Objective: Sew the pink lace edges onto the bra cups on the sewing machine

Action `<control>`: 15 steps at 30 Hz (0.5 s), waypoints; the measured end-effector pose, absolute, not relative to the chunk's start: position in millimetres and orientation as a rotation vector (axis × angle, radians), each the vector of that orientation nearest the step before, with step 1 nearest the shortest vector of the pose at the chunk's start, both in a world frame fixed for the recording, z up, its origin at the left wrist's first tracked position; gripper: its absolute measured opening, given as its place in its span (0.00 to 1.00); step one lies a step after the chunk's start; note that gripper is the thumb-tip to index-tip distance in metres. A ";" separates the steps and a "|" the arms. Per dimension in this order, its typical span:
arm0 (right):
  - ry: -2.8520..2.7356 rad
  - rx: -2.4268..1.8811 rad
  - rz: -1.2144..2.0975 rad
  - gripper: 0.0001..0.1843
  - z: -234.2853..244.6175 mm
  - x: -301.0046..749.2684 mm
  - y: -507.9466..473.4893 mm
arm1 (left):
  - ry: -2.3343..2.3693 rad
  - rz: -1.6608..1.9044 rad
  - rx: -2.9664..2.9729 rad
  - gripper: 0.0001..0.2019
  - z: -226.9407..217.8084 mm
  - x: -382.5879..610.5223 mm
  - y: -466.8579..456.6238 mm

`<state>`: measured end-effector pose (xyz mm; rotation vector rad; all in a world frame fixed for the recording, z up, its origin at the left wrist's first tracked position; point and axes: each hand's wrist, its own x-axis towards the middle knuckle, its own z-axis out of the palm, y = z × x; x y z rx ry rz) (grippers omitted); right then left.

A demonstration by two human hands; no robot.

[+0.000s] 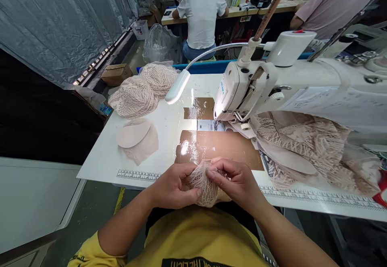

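Standing on white table (pixel 99 160), sewing machine (pixel 272 85) fills right; lace pile (pixel 142 90) far left. Left hand (pixel 172 186) and right hand (pixel 238 180) both pinch lace cup (pixel 204 184) at near table edge, before machine.

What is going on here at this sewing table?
A person at the white table holds a small lace piece between both hands, the left hand and the right hand, at the near edge. The sewing machine stands just beyond the hands. A pile of lace lies at the far left, and more lace sits under the machine's arm.
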<state>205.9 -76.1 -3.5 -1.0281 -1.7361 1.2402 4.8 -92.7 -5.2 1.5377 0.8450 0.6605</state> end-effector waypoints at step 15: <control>-1.669 -1.231 1.216 0.09 -8.7 204.1 -71.6 | 0.955 0.732 1.516 0.12 -4.3 10.2 -80.6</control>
